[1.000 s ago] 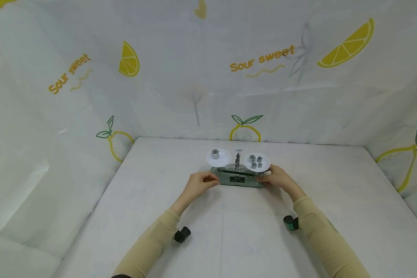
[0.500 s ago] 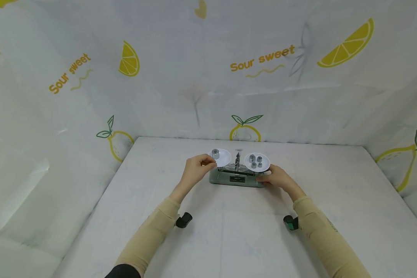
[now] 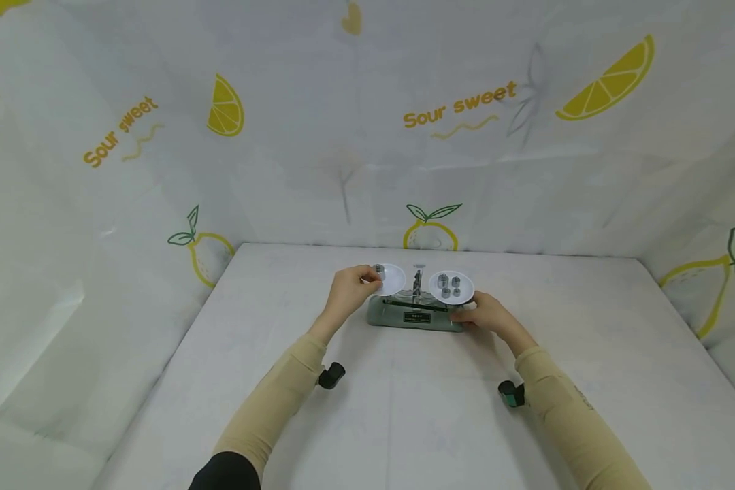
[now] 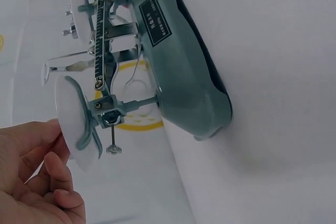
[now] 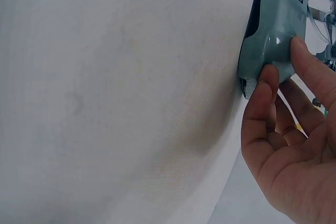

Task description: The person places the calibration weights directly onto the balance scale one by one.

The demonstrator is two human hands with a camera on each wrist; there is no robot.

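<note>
A small balance scale [image 3: 416, 317] with a green base stands toward the back of the table. My left hand [image 3: 352, 291] is at the rim of its left pan [image 3: 395, 279], thumb and fingers bent beside a metal weight [image 3: 378, 268]. In the left wrist view the left hand [image 4: 37, 174] meets the pan's edge; the weight is hidden there, so a pinch on it cannot be confirmed. My right hand [image 3: 490, 315] holds the right end of the base, thumb and fingers around it, clearer in the right wrist view, where the hand [image 5: 294, 135] grips the green base [image 5: 275, 30].
On the right pan [image 3: 463, 297] stand several metal weights [image 3: 444, 280]. The white-covered table [image 3: 429, 408] meets a lemon-printed backdrop [image 3: 318, 170] just behind the scale. Black wrist cameras [image 3: 332, 375] jut inward from both sleeves.
My left hand has risen from the left end of the base to the left pan, then shifted slightly toward the weight. The right hand has stayed on the base.
</note>
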